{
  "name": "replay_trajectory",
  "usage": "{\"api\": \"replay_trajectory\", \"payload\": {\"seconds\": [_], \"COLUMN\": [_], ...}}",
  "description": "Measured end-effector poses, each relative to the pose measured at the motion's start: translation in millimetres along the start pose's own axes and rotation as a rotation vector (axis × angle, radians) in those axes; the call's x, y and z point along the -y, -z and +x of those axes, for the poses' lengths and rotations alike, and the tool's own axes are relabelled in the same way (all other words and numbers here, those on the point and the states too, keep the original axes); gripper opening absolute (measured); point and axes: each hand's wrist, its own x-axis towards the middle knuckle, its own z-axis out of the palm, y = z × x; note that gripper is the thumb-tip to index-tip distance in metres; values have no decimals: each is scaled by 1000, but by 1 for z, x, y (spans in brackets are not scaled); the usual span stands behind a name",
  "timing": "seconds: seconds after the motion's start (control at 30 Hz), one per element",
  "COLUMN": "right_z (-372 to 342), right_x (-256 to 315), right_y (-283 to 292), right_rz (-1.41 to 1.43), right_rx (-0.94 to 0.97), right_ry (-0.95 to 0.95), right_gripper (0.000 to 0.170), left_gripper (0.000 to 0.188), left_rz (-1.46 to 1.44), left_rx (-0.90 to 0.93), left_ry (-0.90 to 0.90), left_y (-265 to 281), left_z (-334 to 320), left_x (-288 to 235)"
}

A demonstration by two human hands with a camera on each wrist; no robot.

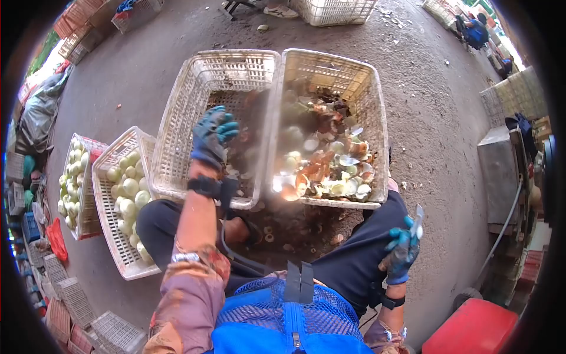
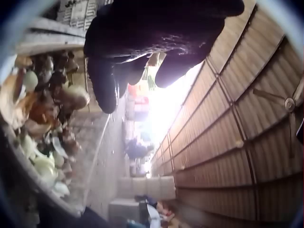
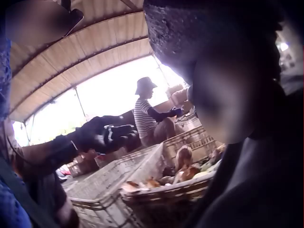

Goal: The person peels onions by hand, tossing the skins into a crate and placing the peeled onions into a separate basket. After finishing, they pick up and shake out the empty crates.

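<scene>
My gloved left hand [image 1: 215, 134] is over the left white crate [image 1: 168, 138], its fingers loosely bent with nothing showing between them. In the left wrist view its dark fingers [image 2: 102, 88] spread apart over the background. Out to the right, beside my knee, my gloved right hand [image 1: 402, 251] grips a small knife [image 1: 418, 219], blade pointing up. The right crate [image 1: 382, 127] stands against the left one and holds onion skins and peelings [image 1: 348, 171], with some pale onions among them. A blurred patch lies over both crates' middle in the head view.
Two more crates at my left, one near [image 1: 106, 233] and one farther [image 1: 88, 227], hold peeled onions [image 1: 128, 189]. A red seat or lid [image 1: 471, 327] is at the lower right. Another person [image 3: 146, 111] sits beyond the crates. A metal box [image 1: 496, 177] stands far right.
</scene>
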Motion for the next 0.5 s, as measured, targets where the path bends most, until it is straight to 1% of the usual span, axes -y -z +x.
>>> {"api": "replay_trajectory", "payload": {"seconds": [0.03,0.07,0.1,0.13,0.17,0.23,0.3,0.33,0.37,0.43,0.47,0.5], "right_z": [1,2,3,5,6,5,7,9,11,15,15,15], "right_x": [0,0,2,6,7,5,9,13,18,22,21,20], "right_y": [3,6,6,2,-1,-6,-12,-18,-23,-31,-34,-35], "right_rz": [-9,21,50,49,38,-55,-88,-113,-138,-198,-213,-225], "right_rx": [6,-65,-138,-181,-180,-229,-207,-219,-234,-234,-242,-250], "right_ry": [-7,-45,-83,-106,-117,-88,-89,-105,-119,-123,-112,-100], "right_gripper": [46,46,45,42,42,37,36,36,35,36,36,35], "left_gripper": [25,25,28,31,31,52,63,71,71,72,70,70], "left_rz": [25,21,128,237,237,755,863,1090,1083,1409,1481,1483], "left_rx": [-62,-71,-161,-249,-255,-201,-103,-81,-74,32,51,55], "left_ry": [24,33,131,233,248,495,477,382,396,495,489,497], "left_y": [36,68,97,111,123,137,166,171,158,128,110,122], "left_z": [26,43,60,71,80,87,97,102,98,89,86,92], "left_x": [6,16,28,40,58,90,148,170,172,159,144,155]}}
